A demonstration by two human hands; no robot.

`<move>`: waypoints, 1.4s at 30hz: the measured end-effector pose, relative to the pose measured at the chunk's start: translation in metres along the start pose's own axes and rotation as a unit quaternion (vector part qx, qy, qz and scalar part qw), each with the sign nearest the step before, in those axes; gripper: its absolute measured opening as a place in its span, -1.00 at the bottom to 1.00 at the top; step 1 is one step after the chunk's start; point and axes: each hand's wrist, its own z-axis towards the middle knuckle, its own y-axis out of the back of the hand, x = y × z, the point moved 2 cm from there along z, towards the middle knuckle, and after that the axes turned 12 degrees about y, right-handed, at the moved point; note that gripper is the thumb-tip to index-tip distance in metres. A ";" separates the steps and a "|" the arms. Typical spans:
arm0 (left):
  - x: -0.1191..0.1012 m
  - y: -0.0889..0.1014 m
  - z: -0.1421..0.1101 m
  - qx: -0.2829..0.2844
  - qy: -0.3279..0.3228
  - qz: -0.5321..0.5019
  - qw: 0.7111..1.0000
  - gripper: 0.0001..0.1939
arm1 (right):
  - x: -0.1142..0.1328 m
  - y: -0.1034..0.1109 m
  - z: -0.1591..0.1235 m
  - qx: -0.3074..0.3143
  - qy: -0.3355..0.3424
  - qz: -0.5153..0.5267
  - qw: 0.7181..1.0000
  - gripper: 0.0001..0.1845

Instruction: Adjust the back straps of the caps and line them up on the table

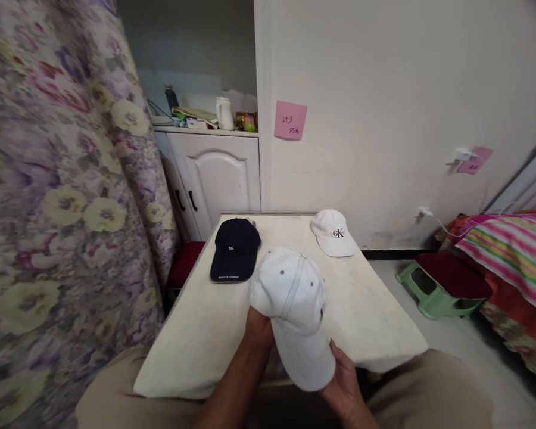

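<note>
A white baseball cap (290, 286) with grey eyelets is held over the near part of the table, its brim tilted down toward me. My left hand (259, 330) grips it from below at the left side, the fingers partly hidden under the crown. At the brim's right edge, my right hand (343, 381) holds on with the thumb side showing; its other fingers are hidden beneath. A navy baseball cap (236, 247) with small white lettering lies on the table left of the held one. Farther back on the right sits another white cap (333, 232) with dark letters on its front.
A cream cloth covers the table (196, 339) between my knees. A floral curtain (67, 208) hangs at the left. Behind stand a white cabinet (223, 173) and a wall with a pink note (290, 120). On the right are a green stool (429, 304) and a striped bed cover (513, 238).
</note>
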 end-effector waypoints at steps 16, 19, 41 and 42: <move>-0.002 0.031 -0.010 0.004 -0.048 -0.061 0.997 -0.61 | 0.036 0.017 -0.001 -0.050 0.094 -0.081 0.991 -0.73; 0.000 0.035 -0.005 -0.016 -0.040 -0.053 0.998 -0.61 | 0.044 0.015 -0.002 -0.049 0.112 -0.104 0.987 -0.74; 0.007 0.080 0.025 -0.054 0.058 -0.035 0.996 -0.74 | 0.114 -0.044 0.052 0.023 0.143 -0.193 0.970 -0.74; 0.007 0.082 0.025 -0.055 0.060 -0.028 0.996 -0.74 | 0.115 -0.051 0.069 0.028 0.152 -0.185 0.971 -0.74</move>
